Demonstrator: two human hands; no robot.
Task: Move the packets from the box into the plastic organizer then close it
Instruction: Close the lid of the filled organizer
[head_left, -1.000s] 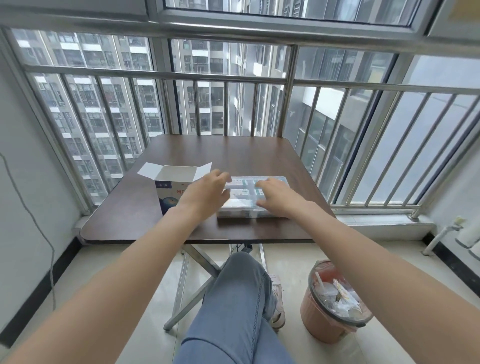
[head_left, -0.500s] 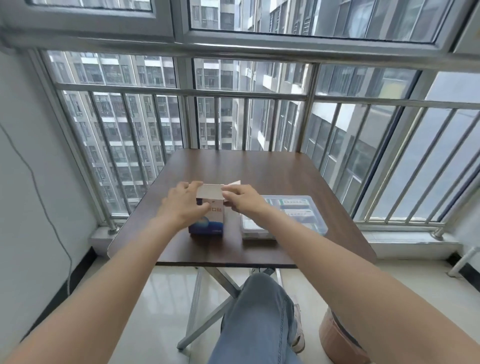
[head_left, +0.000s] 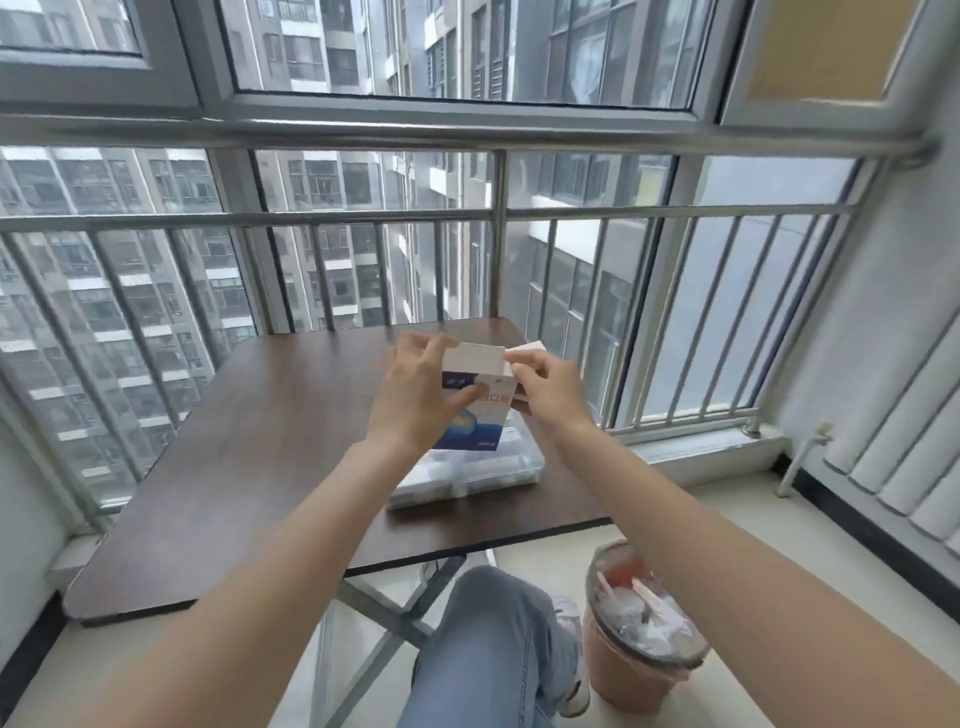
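While the left hand grips the white cardboard box with blue print by its left side, fingers curled over the top edge and thumb across the printed front, the right hand pinches the white top flap at the box's right side. The box is held upright in the air, above the dark brown wooden table and in front of the clear plastic organizer with a lid, so its lower edge hides the organizer's far part. The organizer lies flat near the table's front right corner, lid down; pale packets show faintly through the plastic, too blurred to count. Whether any packets are inside the box cannot be told, since its opening faces away. Both forearms reach in from the bottom corners of the view and cover part of the table's front edge. Under the table stand crossed grey metal legs, and the person's knee in blue jeans is just before them, with a white shoe beside it. A pink round waste bin lined with clear plastic stands on the pale floor to the right, holding crumpled wrappers. Behind the table runs a grey metal railing before large windows, with tower blocks outside. A white ribbed radiator stands on the right wall.
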